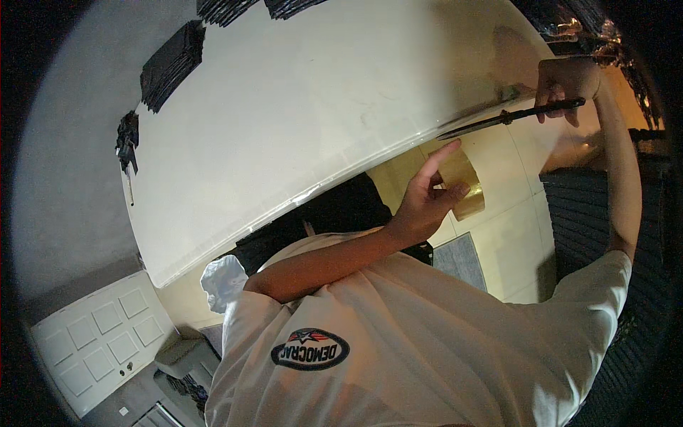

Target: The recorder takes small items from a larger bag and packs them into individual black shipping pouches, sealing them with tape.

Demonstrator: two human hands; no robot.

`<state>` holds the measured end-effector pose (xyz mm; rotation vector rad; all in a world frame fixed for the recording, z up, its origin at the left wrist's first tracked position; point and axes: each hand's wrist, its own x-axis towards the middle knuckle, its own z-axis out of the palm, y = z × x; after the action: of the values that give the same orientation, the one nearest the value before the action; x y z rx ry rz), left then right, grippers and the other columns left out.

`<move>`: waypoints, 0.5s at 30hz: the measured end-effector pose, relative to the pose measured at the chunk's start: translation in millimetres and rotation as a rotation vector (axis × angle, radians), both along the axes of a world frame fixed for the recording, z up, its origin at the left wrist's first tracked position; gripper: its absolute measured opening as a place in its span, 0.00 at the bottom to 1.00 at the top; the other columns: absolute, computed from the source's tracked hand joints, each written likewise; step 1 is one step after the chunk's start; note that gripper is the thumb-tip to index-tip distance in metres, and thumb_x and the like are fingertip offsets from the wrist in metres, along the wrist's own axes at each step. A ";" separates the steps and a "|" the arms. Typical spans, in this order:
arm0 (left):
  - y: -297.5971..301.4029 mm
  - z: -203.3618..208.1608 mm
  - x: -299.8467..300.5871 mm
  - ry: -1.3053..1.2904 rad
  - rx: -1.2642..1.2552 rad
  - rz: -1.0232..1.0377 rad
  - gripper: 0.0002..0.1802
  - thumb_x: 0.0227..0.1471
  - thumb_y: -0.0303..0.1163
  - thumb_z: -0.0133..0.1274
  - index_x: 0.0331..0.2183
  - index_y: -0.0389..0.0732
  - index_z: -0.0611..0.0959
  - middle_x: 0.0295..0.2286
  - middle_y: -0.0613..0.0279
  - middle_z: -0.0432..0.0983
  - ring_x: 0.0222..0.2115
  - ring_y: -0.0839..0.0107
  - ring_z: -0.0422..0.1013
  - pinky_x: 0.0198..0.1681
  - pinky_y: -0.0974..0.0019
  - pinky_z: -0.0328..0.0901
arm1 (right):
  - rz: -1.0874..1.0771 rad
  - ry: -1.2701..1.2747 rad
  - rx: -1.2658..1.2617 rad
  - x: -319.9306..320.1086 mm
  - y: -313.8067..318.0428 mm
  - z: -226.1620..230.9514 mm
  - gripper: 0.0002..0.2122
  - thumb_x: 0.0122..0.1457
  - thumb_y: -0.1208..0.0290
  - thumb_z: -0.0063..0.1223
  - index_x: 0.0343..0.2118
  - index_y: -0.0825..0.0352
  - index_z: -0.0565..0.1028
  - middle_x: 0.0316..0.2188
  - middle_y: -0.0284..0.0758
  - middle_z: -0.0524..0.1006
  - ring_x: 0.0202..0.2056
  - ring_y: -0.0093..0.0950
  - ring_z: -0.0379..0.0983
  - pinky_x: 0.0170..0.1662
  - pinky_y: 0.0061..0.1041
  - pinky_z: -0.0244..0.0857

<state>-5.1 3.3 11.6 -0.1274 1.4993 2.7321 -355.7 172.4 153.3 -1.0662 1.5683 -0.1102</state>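
Black scissors, long and slim, in the right hand.

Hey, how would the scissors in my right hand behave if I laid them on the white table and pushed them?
The scissors would probably stay stiff: their blades look straight. They'd likely slide rather than roll on the white table, whose top looks smooth and shiny. Being long and narrow, they might swivel.
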 end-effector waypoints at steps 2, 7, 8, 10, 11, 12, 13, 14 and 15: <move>0.5 1.1 -0.7 0.010 -0.038 0.005 0.39 0.63 0.27 0.56 0.69 0.42 0.56 0.49 0.54 0.74 0.49 0.72 0.71 0.49 0.69 0.72 | 0.026 0.013 -0.004 0.2 -1.8 -2.4 0.19 0.32 0.81 0.68 0.34 0.75 0.82 0.20 0.32 0.78 0.20 0.22 0.77 0.24 0.23 0.75; 0.4 3.7 -0.9 0.001 -0.119 0.013 0.39 0.63 0.25 0.55 0.69 0.42 0.57 0.49 0.55 0.74 0.49 0.72 0.71 0.50 0.69 0.73 | -0.054 0.003 -0.065 9.5 -6.9 -3.2 0.15 0.37 0.83 0.68 0.33 0.78 0.82 0.19 0.35 0.79 0.20 0.22 0.77 0.20 0.19 0.70; 1.6 4.9 -0.6 -0.017 -0.079 -0.005 0.38 0.63 0.25 0.55 0.69 0.42 0.57 0.49 0.55 0.74 0.49 0.72 0.71 0.50 0.69 0.73 | -0.082 0.003 -0.076 13.7 -5.0 -0.8 0.14 0.38 0.84 0.68 0.32 0.79 0.82 0.19 0.36 0.80 0.20 0.22 0.76 0.20 0.19 0.69; 1.1 5.3 -0.1 -0.037 -0.043 -0.013 0.38 0.64 0.25 0.55 0.69 0.42 0.57 0.49 0.55 0.74 0.49 0.72 0.71 0.50 0.68 0.73 | -0.154 0.020 -0.027 22.2 -10.8 5.3 0.13 0.39 0.84 0.68 0.32 0.77 0.83 0.18 0.35 0.80 0.19 0.22 0.76 0.20 0.20 0.70; 0.8 5.5 0.0 -0.024 -0.073 -0.010 0.38 0.63 0.26 0.55 0.69 0.42 0.57 0.49 0.56 0.73 0.49 0.72 0.71 0.51 0.68 0.73 | -0.227 0.038 0.023 27.0 -14.3 8.8 0.13 0.39 0.84 0.68 0.32 0.76 0.84 0.18 0.34 0.80 0.18 0.21 0.76 0.20 0.21 0.71; 0.5 6.5 -0.2 -0.011 -0.103 -0.008 0.38 0.63 0.26 0.55 0.69 0.42 0.57 0.49 0.56 0.73 0.50 0.72 0.70 0.51 0.68 0.73 | -0.226 0.037 0.023 32.4 -18.0 12.0 0.13 0.39 0.84 0.68 0.32 0.76 0.84 0.18 0.34 0.80 0.18 0.21 0.76 0.20 0.21 0.71; -0.1 7.6 0.0 -0.011 -0.104 -0.007 0.38 0.63 0.26 0.55 0.69 0.42 0.57 0.49 0.56 0.73 0.50 0.72 0.70 0.51 0.68 0.73 | -0.266 0.108 0.079 37.7 -21.9 14.9 0.13 0.39 0.84 0.67 0.32 0.75 0.84 0.19 0.34 0.80 0.17 0.21 0.76 0.20 0.22 0.71; -0.8 8.6 0.5 -0.021 -0.112 -0.011 0.38 0.63 0.26 0.55 0.69 0.42 0.57 0.49 0.56 0.73 0.50 0.72 0.70 0.51 0.68 0.73 | -0.305 0.180 0.136 40.0 -24.1 16.0 0.12 0.40 0.85 0.67 0.32 0.74 0.84 0.19 0.34 0.81 0.16 0.21 0.76 0.20 0.23 0.72; -0.9 10.0 0.6 -0.030 -0.120 -0.018 0.38 0.63 0.27 0.56 0.69 0.42 0.57 0.49 0.57 0.73 0.50 0.72 0.70 0.52 0.67 0.73 | -0.307 0.181 0.136 37.1 -21.6 13.0 0.12 0.40 0.85 0.67 0.32 0.74 0.84 0.19 0.34 0.81 0.16 0.21 0.76 0.20 0.23 0.72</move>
<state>-4.5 2.4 21.6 -0.1555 1.6484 2.6138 -318.5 150.9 166.2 -0.7400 1.8686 -0.1162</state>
